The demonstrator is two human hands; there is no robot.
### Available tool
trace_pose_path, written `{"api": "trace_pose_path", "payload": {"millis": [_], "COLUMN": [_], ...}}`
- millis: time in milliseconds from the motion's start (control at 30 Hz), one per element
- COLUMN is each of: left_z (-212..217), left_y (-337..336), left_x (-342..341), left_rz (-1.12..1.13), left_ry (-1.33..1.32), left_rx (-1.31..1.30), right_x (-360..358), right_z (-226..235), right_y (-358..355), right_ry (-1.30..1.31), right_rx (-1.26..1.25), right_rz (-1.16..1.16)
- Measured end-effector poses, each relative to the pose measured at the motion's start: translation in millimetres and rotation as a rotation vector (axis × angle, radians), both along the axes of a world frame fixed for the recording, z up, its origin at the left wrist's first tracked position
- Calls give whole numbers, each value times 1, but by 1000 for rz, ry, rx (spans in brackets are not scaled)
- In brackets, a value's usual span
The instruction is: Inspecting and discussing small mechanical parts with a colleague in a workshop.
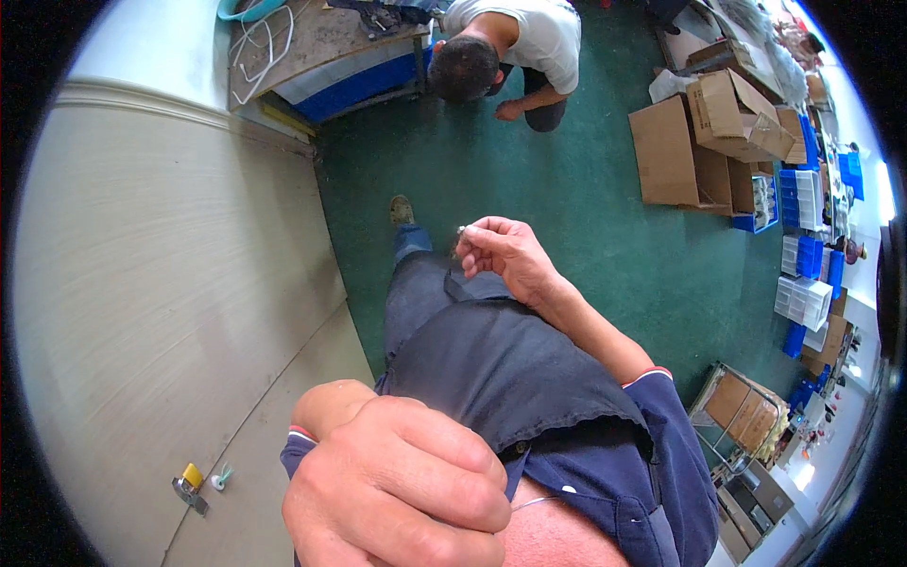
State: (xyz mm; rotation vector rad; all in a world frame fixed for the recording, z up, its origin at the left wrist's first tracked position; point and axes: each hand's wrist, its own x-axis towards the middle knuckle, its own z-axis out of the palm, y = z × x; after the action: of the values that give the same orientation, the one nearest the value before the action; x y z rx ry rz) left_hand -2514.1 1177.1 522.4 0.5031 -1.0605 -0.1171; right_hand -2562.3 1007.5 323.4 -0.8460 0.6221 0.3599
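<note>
Close up at the lower middle is my left hand (402, 482), with its fingers curled inward and its back showing. Whatever may lie inside those fingers is hidden. My right hand (505, 253) is held out in front of my dark apron (491, 359), its thumb and index finger pinched together. At their tips shows a small pale thing (461, 230), too small to name. Neither hand touches a table or another object.
A person (515, 47) in a white shirt crouches ahead beside a workbench (331, 47). Open cardboard boxes (666, 151) and blue and white bins (803, 198) stand at the right. A pale door (189, 236) with a lock (190, 491) is at my left; the floor (576, 198) is green.
</note>
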Motion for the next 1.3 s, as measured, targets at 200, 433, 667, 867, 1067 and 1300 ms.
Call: {"api": "trace_pose_path", "payload": {"millis": [200,433,667,867,1067,1300], "left_z": [-6,-141,-182,-190,-190,-197], "left_y": [1,8,-12,-14,-20,-20], "left_x": [26,33,27,29,31,32], "left_rz": [17,626,507,504,454,388], "left_ry": [-135,317,343,302,315,409], "left_rx": [173,1227,1240,1261,1267,1243], "right_x": [2,7,11,13,12,14], "right_z": [-4,-2,-4,-6,-5,-3], "right_y": [-2,-5,-7,-8,-9,-10], "right_ry": [-12,-86,-119,-132,-110,-72], "right_rx": [5,86,136,119,115,109], "right_rz": [-6,-56,-67,-48,-66,-84]}}
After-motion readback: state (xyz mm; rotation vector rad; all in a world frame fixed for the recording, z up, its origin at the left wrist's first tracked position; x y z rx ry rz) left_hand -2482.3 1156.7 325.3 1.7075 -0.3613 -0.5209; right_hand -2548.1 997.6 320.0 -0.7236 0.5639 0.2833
